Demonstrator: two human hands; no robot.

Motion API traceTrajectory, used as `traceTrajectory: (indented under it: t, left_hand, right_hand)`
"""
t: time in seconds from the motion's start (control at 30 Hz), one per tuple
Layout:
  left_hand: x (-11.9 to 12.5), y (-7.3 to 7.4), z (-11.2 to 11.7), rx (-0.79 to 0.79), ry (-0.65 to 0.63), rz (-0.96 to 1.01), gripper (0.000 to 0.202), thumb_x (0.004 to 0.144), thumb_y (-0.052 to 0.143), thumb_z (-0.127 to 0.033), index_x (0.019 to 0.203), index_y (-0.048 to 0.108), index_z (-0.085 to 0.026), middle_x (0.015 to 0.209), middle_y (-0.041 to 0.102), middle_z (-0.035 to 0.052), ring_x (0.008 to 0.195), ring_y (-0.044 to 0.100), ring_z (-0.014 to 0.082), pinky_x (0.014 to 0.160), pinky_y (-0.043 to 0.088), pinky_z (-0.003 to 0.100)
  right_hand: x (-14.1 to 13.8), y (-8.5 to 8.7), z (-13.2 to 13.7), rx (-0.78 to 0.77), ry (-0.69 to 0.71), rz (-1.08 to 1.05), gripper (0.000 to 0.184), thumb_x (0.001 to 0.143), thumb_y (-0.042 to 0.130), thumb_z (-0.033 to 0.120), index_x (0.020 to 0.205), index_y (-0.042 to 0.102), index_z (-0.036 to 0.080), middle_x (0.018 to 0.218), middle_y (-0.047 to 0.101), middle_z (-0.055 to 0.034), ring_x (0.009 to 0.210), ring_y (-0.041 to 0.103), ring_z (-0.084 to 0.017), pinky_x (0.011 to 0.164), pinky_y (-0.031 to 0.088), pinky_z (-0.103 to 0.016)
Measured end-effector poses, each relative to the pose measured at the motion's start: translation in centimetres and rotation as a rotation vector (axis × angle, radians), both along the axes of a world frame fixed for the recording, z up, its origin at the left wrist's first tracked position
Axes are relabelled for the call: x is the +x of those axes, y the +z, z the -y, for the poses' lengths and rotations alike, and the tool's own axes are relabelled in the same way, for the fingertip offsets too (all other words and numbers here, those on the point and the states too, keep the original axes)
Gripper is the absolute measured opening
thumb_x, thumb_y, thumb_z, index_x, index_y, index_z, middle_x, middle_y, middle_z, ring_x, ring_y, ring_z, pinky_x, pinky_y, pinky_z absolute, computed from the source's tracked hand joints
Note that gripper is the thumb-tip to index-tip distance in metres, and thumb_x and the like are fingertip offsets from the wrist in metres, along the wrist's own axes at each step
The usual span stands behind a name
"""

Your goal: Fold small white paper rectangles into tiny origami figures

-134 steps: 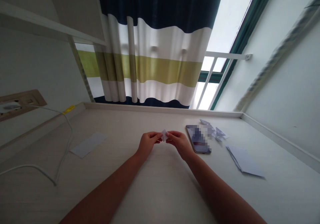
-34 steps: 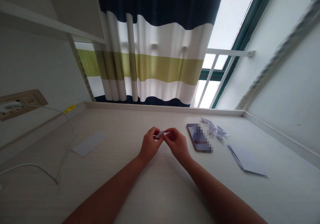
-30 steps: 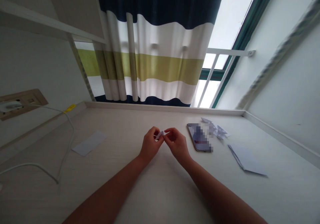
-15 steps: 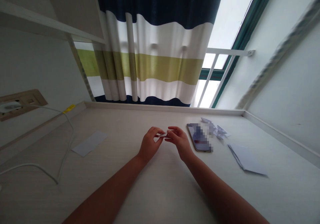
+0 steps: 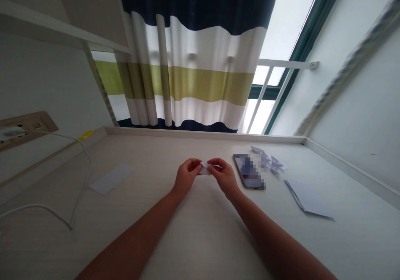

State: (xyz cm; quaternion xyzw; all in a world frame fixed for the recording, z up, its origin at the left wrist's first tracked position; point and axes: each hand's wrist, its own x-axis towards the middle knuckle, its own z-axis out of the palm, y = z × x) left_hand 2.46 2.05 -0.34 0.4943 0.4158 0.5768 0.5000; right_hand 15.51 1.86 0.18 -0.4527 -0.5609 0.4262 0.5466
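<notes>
Above the middle of the pale wood-grain desk (image 5: 193, 238), a small folded piece of white paper (image 5: 204, 168) is pinched between the left hand (image 5: 187, 175) and the right hand (image 5: 225, 176). Both hands are narrowly closed and almost meet, with their fingertips gripping opposite sides of the paper. Its exact folds are too small to make out.

Just right of the right hand, a black-edged smartphone (image 5: 249, 171) lies flat on the desk, its screen pixelated. Beside the phone's far end sits a loose cluster of small folded white paper pieces (image 5: 270, 162), and nearer the desk's right edge lies a larger folded sheet of white paper (image 5: 308, 198). To the left of the hands, well apart from them, rests a flat rectangular strip of white paper (image 5: 111, 179).

Further left, a thin white cable (image 5: 50, 208) loops across the desk and runs up to a beige wall socket plate (image 5: 21, 126), with a small yellow tag (image 5: 86, 135) on the desk's raised back edge nearby. Beyond the desk hangs a long curtain with navy, white and olive-green stripes (image 5: 187, 84), and a white metal window railing (image 5: 287, 64) crosses the bright window to its right.
</notes>
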Motion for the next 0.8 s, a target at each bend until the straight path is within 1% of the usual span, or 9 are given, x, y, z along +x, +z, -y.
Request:
traceTrajectory:
  t: [0.13,0.23,0.33,0.4,0.53,0.63,0.8]
  left_hand:
    - [-0.1,0.2,0.0,0.031,0.040,-0.039,0.018,0.062,0.064,-0.024,0.076,0.060,-0.014,0.072,0.061,0.0019,0.068,0.058,0.0138,0.063,0.049,0.026]
    - [0.0,0.2,0.1,0.072,0.068,-0.102,0.015,0.062,0.064,-0.023,0.074,0.061,-0.014,0.071,0.061,0.0017,0.068,0.057,0.0127,0.064,0.048,0.025]
    - [0.1,0.3,0.2,0.039,0.031,-0.075,0.017,0.062,0.064,-0.025,0.074,0.059,-0.014,0.070,0.060,0.0009,0.066,0.057,0.0120,0.059,0.049,0.024]
    - [0.2,0.3,0.3,-0.013,-0.002,-0.030,0.019,0.062,0.065,-0.027,0.074,0.058,-0.014,0.069,0.058,-0.0001,0.064,0.056,0.0115,0.055,0.051,0.024]
    - [0.4,0.4,0.5,-0.071,-0.011,0.034,0.019,0.059,0.066,-0.023,0.074,0.057,-0.014,0.073,0.057,-0.0006,0.064,0.056,0.0102,0.058,0.052,0.025]
    - [0.4,0.4,0.6,-0.091,-0.011,0.037,0.019,0.059,0.065,-0.020,0.075,0.058,-0.014,0.076,0.058,0.0003,0.064,0.057,0.0102,0.057,0.051,0.024]
    - [0.5,0.5,0.7,-0.110,-0.030,0.020,0.019,0.058,0.066,-0.019,0.075,0.059,-0.015,0.076,0.058,0.0005,0.064,0.057,0.0107,0.053,0.048,0.021]
  right_hand:
    - [0.3,0.2,0.3,0.225,-0.028,0.273,0.014,0.066,0.061,0.023,0.079,0.061,0.018,0.082,0.059,-0.0044,0.068,0.057,-0.014,0.058,0.049,-0.026]
    - [0.5,0.5,0.5,0.348,-0.075,0.435,0.010,0.072,0.057,0.022,0.078,0.062,0.018,0.079,0.058,-0.0047,0.066,0.057,-0.014,0.056,0.048,-0.025]
    - [0.6,0.6,0.8,0.416,-0.123,0.576,0.011,0.076,0.052,0.023,0.076,0.063,0.019,0.076,0.059,-0.0043,0.063,0.056,-0.013,0.057,0.047,-0.026]
    - [0.5,0.6,1.0,0.444,-0.142,0.641,0.013,0.077,0.051,0.022,0.075,0.063,0.020,0.076,0.060,-0.0045,0.064,0.056,-0.014,0.059,0.047,-0.027]
    - [0.2,0.6,1.2,0.474,-0.168,0.672,0.013,0.077,0.050,0.021,0.075,0.063,0.020,0.083,0.061,-0.0056,0.070,0.057,-0.015,0.063,0.047,-0.027]
    - [0.1,0.5,1.3,0.482,-0.165,0.684,0.012,0.077,0.050,0.020,0.076,0.062,0.020,0.084,0.061,-0.0056,0.071,0.057,-0.016,0.064,0.046,-0.027]
    - [0.1,0.4,1.3,0.458,-0.157,0.722,0.009,0.077,0.051,0.020,0.075,0.060,0.020,0.079,0.061,-0.0043,0.068,0.056,-0.015,0.063,0.045,-0.027]
